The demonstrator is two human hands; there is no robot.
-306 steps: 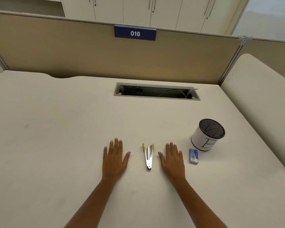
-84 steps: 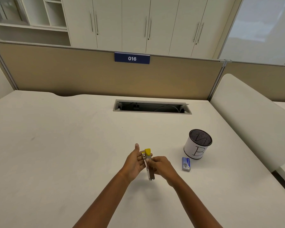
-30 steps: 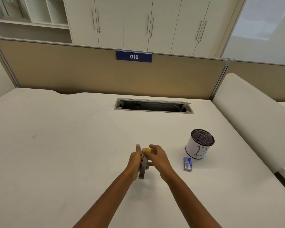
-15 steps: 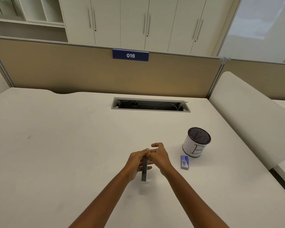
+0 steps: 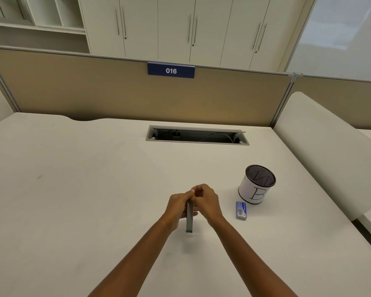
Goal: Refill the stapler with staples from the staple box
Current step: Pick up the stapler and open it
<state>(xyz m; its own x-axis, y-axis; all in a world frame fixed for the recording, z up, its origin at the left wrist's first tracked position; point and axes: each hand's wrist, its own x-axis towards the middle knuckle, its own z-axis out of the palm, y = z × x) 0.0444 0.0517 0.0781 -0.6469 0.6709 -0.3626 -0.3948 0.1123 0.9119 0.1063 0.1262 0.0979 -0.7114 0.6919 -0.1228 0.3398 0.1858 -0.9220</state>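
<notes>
The small metal stapler (image 5: 189, 219) with yellow ends is held above the white desk, its grey body pointing toward me. My left hand (image 5: 178, 205) grips its left side. My right hand (image 5: 206, 201) closes over its far end, where only a sliver of yellow shows between the fingers. The blue staple box (image 5: 241, 210) lies flat and closed on the desk to the right of my right hand, a short gap away.
A white mesh-topped pen cup (image 5: 256, 184) marked with a letter B stands just behind the staple box. A cable slot (image 5: 197, 136) is cut into the desk (image 5: 73, 189) farther back. A tan partition (image 5: 94, 93) closes the far edge, and a padded divider (image 5: 330, 151) runs along the right.
Both hands lifted the stapler from the desk and turned it. In the last second my right fingers have curled down over its yellow far end, hiding most of it.
</notes>
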